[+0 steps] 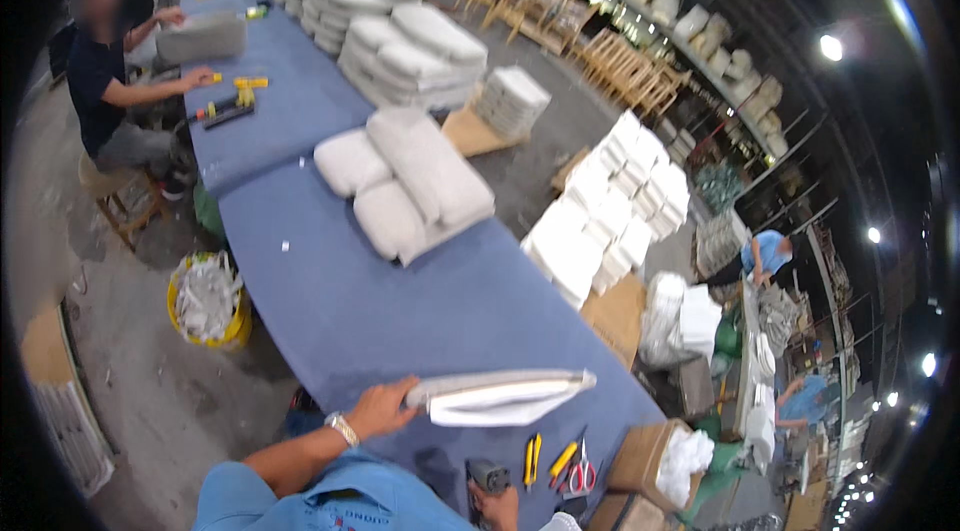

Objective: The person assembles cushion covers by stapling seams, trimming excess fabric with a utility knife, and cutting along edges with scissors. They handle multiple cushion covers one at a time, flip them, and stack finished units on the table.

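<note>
A pale grey padded seat panel (pixel 508 383) stands on its long edge on the blue table (pixel 340 311), with its white underside toward me. My left hand (pixel 382 409), with a watch on the wrist, closes round the panel's left end. At the table's near edge, my right hand (pixel 497 508) grips a dark grey handheld tool (pixel 490 476), whose lower part is hidden, so I cannot tell its exact kind. Just right of it lie a yellow utility knife (pixel 532 459), a second yellow knife (pixel 563 459) and red-handled scissors (pixel 581 476).
Grey upholstered cushions (pixel 410 181) are stacked farther up the table, with taller stacks (pixel 410 41) beyond. Cardboard boxes (pixel 645 456) with white stuffing stand at right. A yellow bucket of scraps (pixel 208 301) sits on the floor at left. A seated co-worker (pixel 110 81) works at the far left.
</note>
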`<control>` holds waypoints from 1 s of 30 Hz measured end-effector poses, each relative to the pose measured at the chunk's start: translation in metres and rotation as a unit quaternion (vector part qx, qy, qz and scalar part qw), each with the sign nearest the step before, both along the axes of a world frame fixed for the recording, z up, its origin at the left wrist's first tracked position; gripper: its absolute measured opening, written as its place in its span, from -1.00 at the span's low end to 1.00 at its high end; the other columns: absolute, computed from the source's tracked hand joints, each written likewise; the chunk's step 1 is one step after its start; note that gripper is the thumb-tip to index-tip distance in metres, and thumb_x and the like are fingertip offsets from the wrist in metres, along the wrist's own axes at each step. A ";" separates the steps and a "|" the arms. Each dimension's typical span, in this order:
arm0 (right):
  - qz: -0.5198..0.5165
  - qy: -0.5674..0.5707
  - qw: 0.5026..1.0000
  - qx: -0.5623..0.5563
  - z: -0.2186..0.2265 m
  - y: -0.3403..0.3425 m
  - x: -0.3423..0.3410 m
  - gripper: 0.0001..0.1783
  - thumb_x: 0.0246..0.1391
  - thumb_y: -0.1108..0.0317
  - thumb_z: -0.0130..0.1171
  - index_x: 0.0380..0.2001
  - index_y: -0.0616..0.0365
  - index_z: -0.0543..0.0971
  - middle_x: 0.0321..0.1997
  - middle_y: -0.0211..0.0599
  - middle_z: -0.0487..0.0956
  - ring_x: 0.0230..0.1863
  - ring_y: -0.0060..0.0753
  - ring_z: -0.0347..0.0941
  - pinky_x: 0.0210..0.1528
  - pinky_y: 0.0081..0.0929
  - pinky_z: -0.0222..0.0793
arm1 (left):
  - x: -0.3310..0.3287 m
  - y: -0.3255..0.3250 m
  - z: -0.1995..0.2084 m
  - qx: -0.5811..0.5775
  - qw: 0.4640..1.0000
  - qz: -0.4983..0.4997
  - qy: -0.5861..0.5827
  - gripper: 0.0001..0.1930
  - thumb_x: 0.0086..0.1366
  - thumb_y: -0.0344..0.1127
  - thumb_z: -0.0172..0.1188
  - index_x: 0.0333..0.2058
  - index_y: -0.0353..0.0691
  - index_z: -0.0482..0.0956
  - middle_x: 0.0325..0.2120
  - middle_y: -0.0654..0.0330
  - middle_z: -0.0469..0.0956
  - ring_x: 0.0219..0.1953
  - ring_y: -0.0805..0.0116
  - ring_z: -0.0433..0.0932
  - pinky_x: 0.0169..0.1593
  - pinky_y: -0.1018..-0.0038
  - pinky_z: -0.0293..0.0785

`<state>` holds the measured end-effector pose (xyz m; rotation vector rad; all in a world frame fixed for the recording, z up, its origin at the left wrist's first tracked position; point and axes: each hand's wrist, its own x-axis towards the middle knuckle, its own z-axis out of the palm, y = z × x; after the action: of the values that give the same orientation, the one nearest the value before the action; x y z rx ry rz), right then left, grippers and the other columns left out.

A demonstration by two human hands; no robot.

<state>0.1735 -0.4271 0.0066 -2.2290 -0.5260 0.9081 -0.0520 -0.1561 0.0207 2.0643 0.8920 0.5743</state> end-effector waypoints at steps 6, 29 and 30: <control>0.005 -0.153 0.985 0.075 -0.087 0.019 0.068 -0.73 0.04 0.30 0.35 -0.28 0.30 0.63 -0.40 -0.30 0.59 -0.34 -0.35 0.49 -0.22 -0.28 0.43 | -0.012 -0.009 -0.005 -0.043 0.999 0.020 -0.008 -0.33 0.24 -0.02 0.36 0.24 -0.22 0.44 0.03 -0.16 0.62 -0.03 -0.19 0.64 0.03 0.08 0.59; -0.119 -0.091 0.845 0.513 0.102 0.180 0.039 -0.12 0.11 0.47 0.37 0.43 0.35 0.18 0.32 -0.06 0.43 0.30 -0.23 0.38 0.37 -0.32 0.26 | 0.069 -0.045 0.379 0.087 0.378 -0.585 -0.712 -0.72 0.37 -0.24 0.33 -0.27 -0.42 0.77 -0.26 -0.08 0.74 -0.26 0.17 0.71 0.03 0.26 0.51; -0.092 -0.099 0.855 0.500 0.106 0.194 0.026 -0.11 0.11 0.46 0.38 0.44 0.36 0.17 0.32 -0.06 0.43 0.30 -0.24 0.37 0.37 -0.33 0.25 | 0.051 -0.026 0.379 0.089 0.398 -0.590 -0.697 -0.73 0.36 -0.25 0.34 -0.27 -0.41 0.78 -0.26 -0.07 0.75 -0.23 0.17 0.72 0.06 0.25 0.50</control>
<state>0.1991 -0.2333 0.1130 -1.3609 -0.6632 0.1805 -0.0005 -0.1823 0.3997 1.0064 -1.5687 1.1160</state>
